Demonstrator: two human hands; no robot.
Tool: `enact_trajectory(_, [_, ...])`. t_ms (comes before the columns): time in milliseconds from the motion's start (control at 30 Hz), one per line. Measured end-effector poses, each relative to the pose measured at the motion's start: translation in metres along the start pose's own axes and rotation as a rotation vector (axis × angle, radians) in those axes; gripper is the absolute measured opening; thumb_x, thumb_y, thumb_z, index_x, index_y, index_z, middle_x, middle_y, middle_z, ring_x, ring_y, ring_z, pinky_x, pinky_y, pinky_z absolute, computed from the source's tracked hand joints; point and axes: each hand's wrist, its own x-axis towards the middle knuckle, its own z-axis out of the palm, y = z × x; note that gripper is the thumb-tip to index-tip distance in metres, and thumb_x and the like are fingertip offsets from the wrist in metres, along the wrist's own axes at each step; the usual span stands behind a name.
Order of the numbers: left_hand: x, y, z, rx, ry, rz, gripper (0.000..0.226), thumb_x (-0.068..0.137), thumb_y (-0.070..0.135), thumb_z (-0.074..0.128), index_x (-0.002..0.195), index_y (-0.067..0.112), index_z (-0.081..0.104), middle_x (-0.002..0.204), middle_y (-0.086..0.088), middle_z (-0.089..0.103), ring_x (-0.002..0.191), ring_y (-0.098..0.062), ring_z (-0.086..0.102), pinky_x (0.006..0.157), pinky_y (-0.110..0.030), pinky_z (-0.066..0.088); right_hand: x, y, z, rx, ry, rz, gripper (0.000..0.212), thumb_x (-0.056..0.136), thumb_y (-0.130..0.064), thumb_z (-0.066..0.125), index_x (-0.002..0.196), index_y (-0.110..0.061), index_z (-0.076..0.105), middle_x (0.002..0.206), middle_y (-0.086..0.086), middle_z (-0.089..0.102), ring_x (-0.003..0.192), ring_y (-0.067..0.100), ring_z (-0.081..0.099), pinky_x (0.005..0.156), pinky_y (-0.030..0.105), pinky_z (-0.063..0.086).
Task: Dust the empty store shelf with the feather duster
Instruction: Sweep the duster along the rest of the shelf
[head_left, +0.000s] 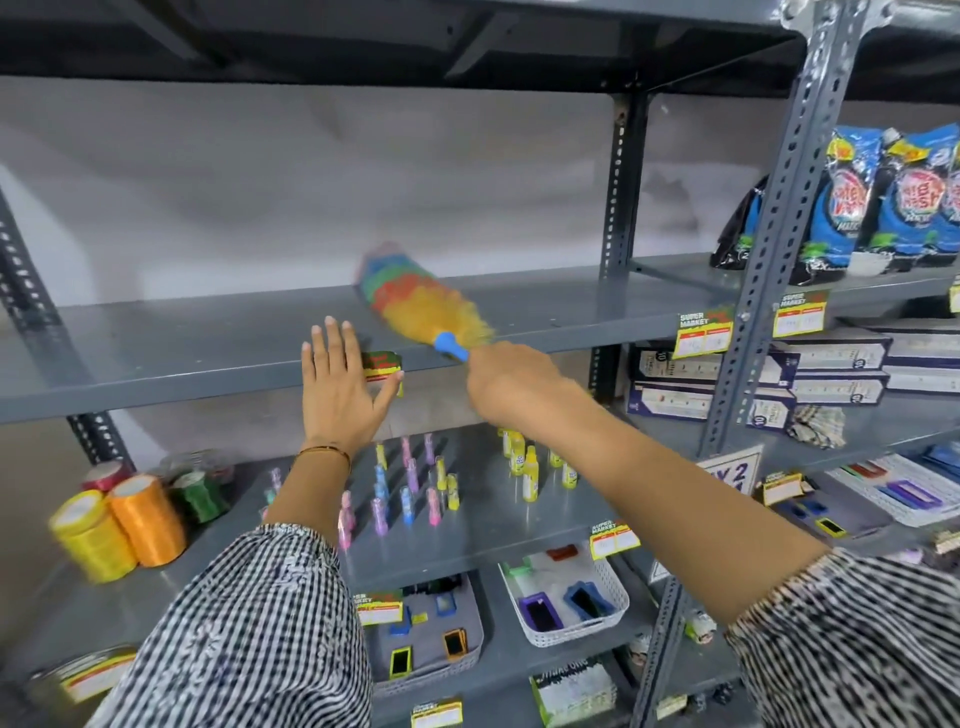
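Note:
The empty grey metal shelf (208, 343) runs across the middle of the view at chest height. A multicoloured feather duster (415, 301) with a blue handle lies blurred across the shelf's middle, its yellow, red, green and blue plumes touching the surface. My right hand (511, 382) is shut on the duster's handle just in front of the shelf edge. My left hand (343, 389) is raised flat with fingers spread, its palm toward the shelf's front edge, next to a price tag (383, 366).
Below stands a shelf with small coloured bottles (410, 488) and rolls of ribbon (119, 525). Lower shelves hold baskets (571, 603) of small items. To the right, beyond a perforated upright (779, 223), are blue detergent bags (883, 197) and stacked boxes (727, 384).

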Motion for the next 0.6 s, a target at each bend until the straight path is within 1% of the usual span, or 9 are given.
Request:
enact_trajectory(100, [-0.003,-0.014,-0.008,-0.004,0.021,-0.043,0.104,0.077,0.077,0.008,0.145,-0.002,0.004,0.154,-0.027,0.008,0.143,-0.039,0.006,0.118,-0.050,0.005,0.001,-0.029,0.000,0.017,-0.003,-0.148,0.036,0.094,-0.005,0.041,0.127,-0.008,0.053,0.123,0.012,0.061,0.110,0.030,0.058,0.080,0.033,0.045])
enact_trajectory(167, [-0.004,-0.023,-0.014,0.011,0.044,-0.069,0.106,0.076,0.079,0.004,0.145,-0.001,0.002,0.155,-0.027,0.006,0.143,-0.038,0.006,0.117,-0.049,0.005,0.006,-0.044,0.001,0.020,-0.011,-0.240,0.037,0.093,-0.005,0.042,0.128,-0.010,0.053,0.120,0.012,0.061,0.103,0.030,0.058,0.072,0.032,0.043])
enact_trajectory(233, [-0.005,-0.032,-0.019,0.023,0.053,-0.095,0.103,0.078,0.075,0.013,0.144,-0.002,0.002,0.154,-0.027,0.006,0.144,-0.038,0.005,0.118,-0.050,0.006,0.011,-0.051,0.000,0.036,-0.038,-0.316,0.041,0.091,-0.004,0.041,0.130,-0.013,0.053,0.114,0.013,0.061,0.086,0.029,0.053,0.065,0.030,0.038])
enact_trajectory(267, [-0.006,-0.037,-0.021,0.030,0.061,-0.112,0.101,0.078,0.071,0.017,0.144,-0.003,0.003,0.154,-0.027,0.007,0.144,-0.038,0.005,0.118,-0.050,0.007,0.015,-0.054,-0.001,0.048,-0.051,-0.358,0.043,0.090,-0.005,0.040,0.130,-0.014,0.053,0.113,0.013,0.061,0.080,0.027,0.050,0.064,0.029,0.037])
enact_trajectory(400, [-0.010,-0.052,-0.027,0.032,0.100,-0.172,0.100,0.077,0.069,0.022,0.144,-0.004,0.003,0.155,-0.027,0.007,0.144,-0.037,0.004,0.118,-0.049,0.006,0.038,-0.055,-0.006,0.072,-0.045,-0.514,0.045,0.093,-0.011,0.039,0.135,-0.022,0.051,0.118,0.017,0.062,0.072,0.025,0.047,0.062,0.027,0.038])
enact_trajectory(467, [-0.007,-0.053,-0.030,0.026,0.134,-0.186,0.099,0.078,0.069,0.023,0.144,-0.003,0.004,0.154,-0.027,0.009,0.144,-0.037,0.005,0.118,-0.049,0.006,0.055,-0.046,-0.008,0.134,-0.001,-0.537,0.047,0.095,-0.013,0.039,0.138,-0.029,0.046,0.128,0.013,0.061,0.069,0.021,0.045,0.063,0.026,0.039])
enact_trajectory(500, [-0.005,-0.052,-0.030,0.029,0.146,-0.181,0.099,0.079,0.068,0.025,0.144,-0.003,0.004,0.154,-0.027,0.009,0.144,-0.038,0.005,0.118,-0.048,0.005,0.065,-0.039,-0.009,0.174,0.025,-0.533,0.046,0.096,-0.015,0.039,0.139,-0.031,0.045,0.129,0.010,0.061,0.069,0.020,0.045,0.064,0.026,0.040])
enact_trajectory(567, [0.002,-0.049,-0.030,0.048,0.147,-0.169,0.097,0.083,0.067,0.030,0.144,-0.002,0.002,0.155,-0.026,0.007,0.144,-0.038,0.005,0.118,-0.046,0.002,0.084,-0.018,-0.007,0.227,0.074,-0.501,0.045,0.097,-0.019,0.039,0.138,-0.035,0.044,0.122,0.012,0.065,0.072,0.022,0.048,0.067,0.028,0.041])
enact_trajectory(600, [0.005,-0.046,-0.028,0.063,0.139,-0.166,0.096,0.085,0.066,0.034,0.144,-0.002,0.001,0.155,-0.026,0.006,0.144,-0.037,0.004,0.118,-0.046,0.001,0.093,-0.006,-0.005,0.239,0.092,-0.467,0.045,0.096,-0.020,0.038,0.139,-0.037,0.043,0.119,0.013,0.066,0.077,0.025,0.050,0.068,0.030,0.041])
